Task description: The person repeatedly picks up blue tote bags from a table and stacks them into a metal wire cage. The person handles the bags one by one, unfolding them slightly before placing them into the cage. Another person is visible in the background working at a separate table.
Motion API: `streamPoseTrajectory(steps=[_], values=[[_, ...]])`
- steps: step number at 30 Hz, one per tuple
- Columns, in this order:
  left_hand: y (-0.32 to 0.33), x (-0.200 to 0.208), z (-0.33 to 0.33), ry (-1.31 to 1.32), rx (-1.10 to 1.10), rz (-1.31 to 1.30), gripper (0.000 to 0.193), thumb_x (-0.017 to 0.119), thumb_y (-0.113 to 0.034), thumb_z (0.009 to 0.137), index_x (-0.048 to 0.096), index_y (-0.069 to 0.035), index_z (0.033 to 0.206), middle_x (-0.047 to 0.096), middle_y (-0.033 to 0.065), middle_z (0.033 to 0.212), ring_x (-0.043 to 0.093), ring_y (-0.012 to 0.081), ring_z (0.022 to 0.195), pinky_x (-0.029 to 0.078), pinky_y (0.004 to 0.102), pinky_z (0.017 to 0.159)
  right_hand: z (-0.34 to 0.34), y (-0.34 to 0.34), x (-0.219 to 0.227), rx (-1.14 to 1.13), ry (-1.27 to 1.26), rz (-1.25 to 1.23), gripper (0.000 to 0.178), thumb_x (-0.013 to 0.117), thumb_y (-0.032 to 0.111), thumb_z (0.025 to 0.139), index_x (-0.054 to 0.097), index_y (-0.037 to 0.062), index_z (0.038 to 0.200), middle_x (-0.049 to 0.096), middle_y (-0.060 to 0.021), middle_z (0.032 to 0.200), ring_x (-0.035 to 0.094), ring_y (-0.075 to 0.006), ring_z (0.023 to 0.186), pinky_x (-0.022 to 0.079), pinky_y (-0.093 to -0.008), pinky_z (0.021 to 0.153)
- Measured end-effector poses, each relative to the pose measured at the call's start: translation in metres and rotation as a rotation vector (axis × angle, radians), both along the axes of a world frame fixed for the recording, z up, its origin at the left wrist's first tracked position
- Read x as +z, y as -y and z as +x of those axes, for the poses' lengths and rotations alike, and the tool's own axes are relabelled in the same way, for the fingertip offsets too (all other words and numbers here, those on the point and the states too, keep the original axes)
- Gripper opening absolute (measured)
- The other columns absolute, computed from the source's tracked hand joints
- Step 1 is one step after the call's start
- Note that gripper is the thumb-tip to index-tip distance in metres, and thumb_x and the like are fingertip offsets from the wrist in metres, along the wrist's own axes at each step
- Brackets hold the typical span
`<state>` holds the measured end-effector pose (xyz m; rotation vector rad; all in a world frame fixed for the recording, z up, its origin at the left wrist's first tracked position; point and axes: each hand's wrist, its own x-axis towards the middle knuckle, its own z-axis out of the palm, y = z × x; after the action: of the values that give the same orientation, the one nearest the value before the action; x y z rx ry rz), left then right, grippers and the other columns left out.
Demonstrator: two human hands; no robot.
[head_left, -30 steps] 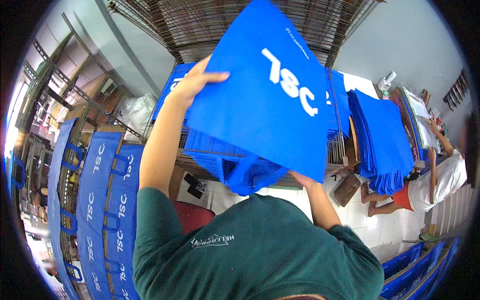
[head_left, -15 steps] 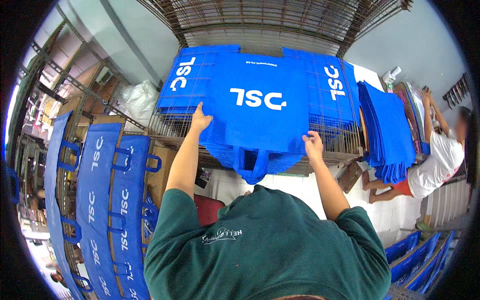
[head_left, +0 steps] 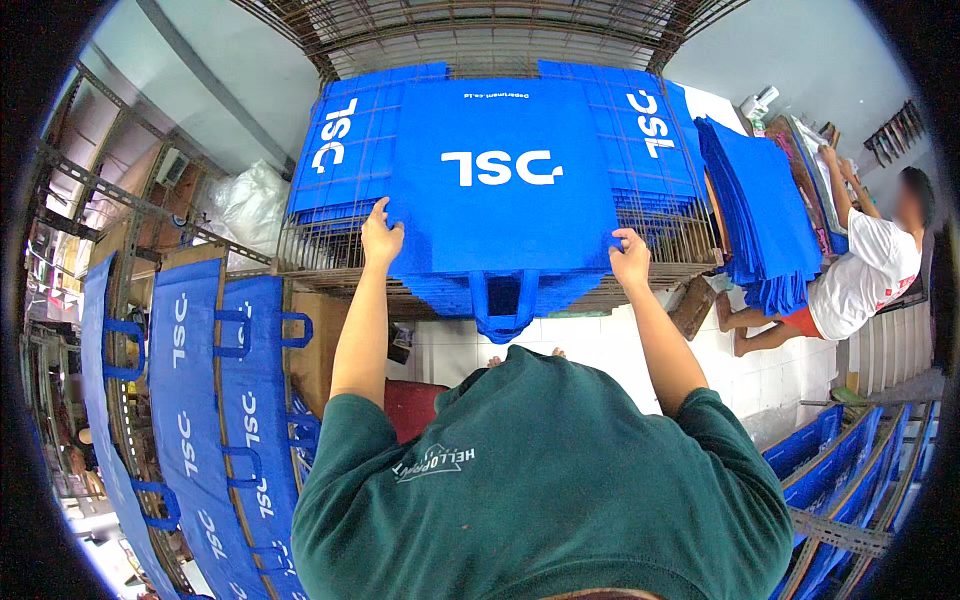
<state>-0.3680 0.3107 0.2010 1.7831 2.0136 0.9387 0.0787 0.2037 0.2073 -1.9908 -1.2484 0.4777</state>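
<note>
Tiered wire rack (head_left: 490, 45) and pale wall (head_left: 800, 65) form the background around 12 o'clock. Below, also toward 12, a blue fabric tote bag (head_left: 500, 205) lies flat on the rack, its handles (head_left: 531, 298) toward 6 o'clock. Left hand (head_left: 382, 238) at 10 o'clock and right hand (head_left: 630, 258) between 2 and 3 are at its side edges, fingers half curled (whether they pinch cloth, I cannot tell). Squaring it neatly probably calls for light, even guidance from both sides.

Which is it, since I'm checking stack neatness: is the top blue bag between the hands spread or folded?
Spread: the blue bag lies flat, its printed face fully visible between left hand and right hand.
</note>
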Motion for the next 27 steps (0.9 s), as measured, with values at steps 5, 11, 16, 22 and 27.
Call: streamPoseTrajectory(steps=[5, 11, 16, 22, 27], values=[[0.005, 0.009, 0.004, 0.062, 0.05, -0.081, 0.054, 0.064, -0.008, 0.07, 0.052, -0.013, 0.122, 0.064, 0.0137, 0.097, 0.062, 0.0301, 0.087, 0.048, 0.0405, 0.079, 0.004, 0.003, -0.01, -0.006, 0.045, -0.012, 0.023, 0.064, 0.008, 0.07, 0.065, 0.0098, 0.092, 0.065, -0.0135, 0.079, 0.063, -0.0264, 0.073, 0.048, -0.0364, 0.068], [-0.001, -0.007, -0.004, 0.057, 0.061, -0.013, 0.053, 0.068, -0.011, 0.071, 0.053, -0.015, 0.121, 0.066, 0.011, 0.088, 0.064, 0.029, 0.077, 0.049, 0.0398, 0.075, 0.002, 0.002, -0.018, 0.032, 0.166, 0.196, 0.022, 0.066, 0.004, 0.072, 0.064, 0.0083, 0.093, 0.061, -0.0084, 0.068, 0.054, -0.0177, 0.057, 0.044, -0.0323, 0.057], [0.0, -0.007, 0.002, 0.091, 0.032, 0.041, 0.055, 0.068, -0.009, 0.071, 0.049, -0.01, 0.123, 0.064, 0.0149, 0.093, 0.063, 0.0296, 0.081, 0.049, 0.0406, 0.074, -0.001, 0.007, -0.006, -0.026, 0.101, 0.11, 0.022, 0.067, 0.01, 0.072, 0.062, 0.0082, 0.093, 0.064, -0.0158, 0.086, 0.062, -0.0307, 0.081, 0.048, -0.0398, 0.072], [0.045, 0.033, 0.032, 0.398, 0.051, 0.329, 0.06, 0.071, -0.011, 0.075, 0.043, -0.004, 0.128, 0.055, 0.0137, 0.11, 0.051, 0.024, 0.101, 0.042, 0.0363, 0.084, 0.011, 0.034, 0.001, -0.143, 0.015, 0.332, 0.024, 0.066, 0.014, 0.075, 0.061, 0.0068, 0.098, 0.057, -0.0109, 0.083, 0.057, -0.0241, 0.073, 0.047, -0.0344, 0.067], [0.106, 0.096, 0.095, 0.723, -0.256, 0.292, 0.029, 0.063, -0.016, 0.085, 0.055, 0.0, 0.108, 0.056, 0.0063, 0.088, 0.053, 0.0144, 0.08, 0.04, 0.0258, 0.07, 0.061, 0.082, -0.022, -0.436, -0.091, 0.414, 0.021, 0.064, 0.013, 0.078, 0.06, 0.005, 0.098, 0.061, -0.007, 0.08, 0.056, -0.0163, 0.068, 0.045, -0.0302, 0.064]])
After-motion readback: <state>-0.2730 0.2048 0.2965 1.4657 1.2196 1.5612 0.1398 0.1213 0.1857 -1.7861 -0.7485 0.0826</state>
